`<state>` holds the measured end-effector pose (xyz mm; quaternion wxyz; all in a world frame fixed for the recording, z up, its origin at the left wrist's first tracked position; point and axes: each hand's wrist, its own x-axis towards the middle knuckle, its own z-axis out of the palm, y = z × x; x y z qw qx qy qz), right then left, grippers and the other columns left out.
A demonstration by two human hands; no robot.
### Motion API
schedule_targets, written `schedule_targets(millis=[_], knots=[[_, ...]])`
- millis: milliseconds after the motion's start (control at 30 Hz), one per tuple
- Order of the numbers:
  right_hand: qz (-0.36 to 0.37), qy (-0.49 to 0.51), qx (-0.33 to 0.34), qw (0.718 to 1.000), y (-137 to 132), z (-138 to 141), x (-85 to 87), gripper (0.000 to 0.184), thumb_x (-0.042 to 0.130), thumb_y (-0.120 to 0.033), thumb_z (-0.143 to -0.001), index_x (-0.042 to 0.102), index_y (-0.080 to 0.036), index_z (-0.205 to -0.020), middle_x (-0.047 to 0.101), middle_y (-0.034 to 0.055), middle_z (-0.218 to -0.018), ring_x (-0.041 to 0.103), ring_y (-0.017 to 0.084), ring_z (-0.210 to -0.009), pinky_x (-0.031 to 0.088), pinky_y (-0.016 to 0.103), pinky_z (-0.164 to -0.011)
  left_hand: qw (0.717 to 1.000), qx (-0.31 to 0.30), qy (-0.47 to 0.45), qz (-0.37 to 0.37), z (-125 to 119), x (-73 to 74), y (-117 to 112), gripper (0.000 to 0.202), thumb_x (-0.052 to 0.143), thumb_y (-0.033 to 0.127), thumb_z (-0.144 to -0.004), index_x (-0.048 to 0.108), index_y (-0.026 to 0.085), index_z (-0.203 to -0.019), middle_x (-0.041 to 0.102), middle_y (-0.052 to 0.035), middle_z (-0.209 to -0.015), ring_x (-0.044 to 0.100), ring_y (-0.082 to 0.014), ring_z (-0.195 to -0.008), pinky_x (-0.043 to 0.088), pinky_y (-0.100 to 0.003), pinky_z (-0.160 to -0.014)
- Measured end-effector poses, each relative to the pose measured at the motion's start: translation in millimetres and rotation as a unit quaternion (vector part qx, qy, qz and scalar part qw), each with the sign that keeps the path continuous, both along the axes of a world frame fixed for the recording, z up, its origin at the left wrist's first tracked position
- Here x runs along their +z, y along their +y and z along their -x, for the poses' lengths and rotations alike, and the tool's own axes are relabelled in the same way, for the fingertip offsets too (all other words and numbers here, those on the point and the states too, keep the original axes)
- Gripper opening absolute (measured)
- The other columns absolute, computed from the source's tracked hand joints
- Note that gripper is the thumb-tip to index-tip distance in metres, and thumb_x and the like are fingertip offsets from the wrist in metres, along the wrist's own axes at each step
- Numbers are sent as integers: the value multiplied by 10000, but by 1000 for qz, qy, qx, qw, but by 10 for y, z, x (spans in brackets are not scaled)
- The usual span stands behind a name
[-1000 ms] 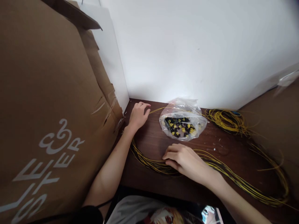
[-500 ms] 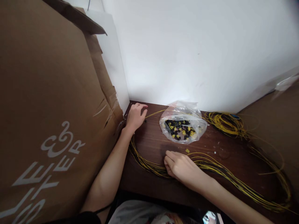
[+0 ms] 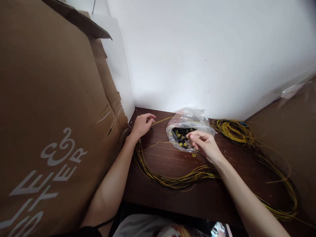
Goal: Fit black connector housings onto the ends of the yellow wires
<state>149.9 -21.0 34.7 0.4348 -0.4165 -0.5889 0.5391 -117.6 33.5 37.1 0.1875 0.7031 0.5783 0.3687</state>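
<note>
My left hand (image 3: 143, 125) is at the far left of the table, fingers and thumb apart, beside thin yellow wires (image 3: 160, 121); its palm side is hidden. My right hand (image 3: 203, 141) is pinched closed over the front of a clear plastic bag (image 3: 209, 129). A single yellow wire (image 3: 158, 143) arcs from the left bundle toward its fingertips; the exact grip is too small to see. Small black and yellow plastic pieces (image 3: 181, 134) fill the bag. One loose yellow piece (image 3: 194, 155) lies just below my right hand.
A long bundle of yellow and black wires (image 3: 170, 181) curves along the front of the brown table (image 3: 158, 161). A coil of yellow wire (image 3: 230, 131) lies at the back right. Cardboard stands left (image 3: 74, 98) and right (image 3: 291, 131); a white wall (image 3: 187, 59) closes the back.
My right hand has moved up and right, from the wire bundle to the bag, and a single wire now arcs toward it. My left hand stays nearly in place.
</note>
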Motion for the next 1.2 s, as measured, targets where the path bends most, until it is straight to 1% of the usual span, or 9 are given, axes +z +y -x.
schedule_targets(millis=[167, 367, 533, 667, 733, 800, 900, 1000, 1200], knots=[[32, 72, -35, 996, 9, -114, -71, 185, 679, -346, -719, 658, -163, -737, 463, -34, -497, 389, 66, -465, 286, 205, -429, 996, -50, 69, 32, 38, -6, -16, 235, 452, 223, -803, 666, 187, -893, 697, -23, -753, 612, -151, -673, 443, -264, -645], [2, 136, -48, 990, 29, -140, -95, 152, 656, -315, -749, 656, -164, -725, 442, -33, -490, 370, 79, -491, 310, 236, -499, 977, -86, 165, 108, 68, 80, -68, 284, 431, 307, -822, 677, 169, -852, 688, -32, -724, 598, -150, -670, 407, -234, -604], [-14, 142, -72, 987, 15, -133, -100, 133, 645, -296, -766, 653, -168, -728, 458, -31, -498, 380, 88, -518, 316, 246, -548, 966, -99, 155, 183, 119, 144, -111, 263, 411, 205, -774, 655, 153, -856, 686, -37, -763, 571, -119, -543, 405, -221, -535], [-35, 132, -87, 987, -25, -81, -109, 147, 636, -306, -779, 649, -168, -730, 458, -30, -500, 392, 90, -536, 311, 240, -554, 971, -106, 148, 154, 182, 163, -161, 286, 439, 97, -676, 662, 143, -850, 686, -52, -813, 613, -152, -733, 446, -230, -672], [-47, 133, -98, 985, -44, -32, -125, 190, 600, -335, -807, 647, -168, -729, 448, -32, -496, 382, 87, -525, 307, 239, -550, 966, -103, 168, 170, 208, 172, -210, 349, 416, 26, -602, 665, 135, -821, 677, -55, -814, 608, -160, -768, 448, -232, -694], [-52, 127, -96, 986, -57, 13, -146, 241, 557, -362, -836, 647, -168, -726, 438, -34, -485, 373, 85, -508, 303, 239, -542, 955, -107, 198, 195, 223, 183, -271, 423, 393, -14, -530, 665, 140, -815, 656, -49, -810, 593, -160, -759, 445, -230, -672], [-64, 103, -102, 987, -70, 39, -166, 316, 506, -392, -864, 645, -167, -691, 450, -31, -466, 394, 84, -489, 314, 238, -537, 951, -134, 199, 194, 222, 207, -355, 473, 363, -35, -477, 650, 140, -808, 628, -49, -871, 578, -152, -799, 441, -209, -651], [-103, 32, -102, 989, -90, 20, -152, 398, 481, -403, -874, 641, -160, -603, 485, -17, -448, 434, 84, -470, 339, 236, -533, 954, -140, 195, 179, 210, 225, -399, 475, 360, -34, -463, 643, 144, -801, 611, -45, -878, 568, -151, -805, 447, -208, -661], [-174, -100, -17, 980, -161, 17, -96, 477, 460, -354, -886, 600, -156, -475, 477, -11, -369, 425, 78, -370, 318, 225, -450, 968, -105, 173, 147, 225, 185, -378, 490, 385, -18, -489, 655, 137, -867, 609, -56, -891, 579, -168, -828, 467, -235, -686]])
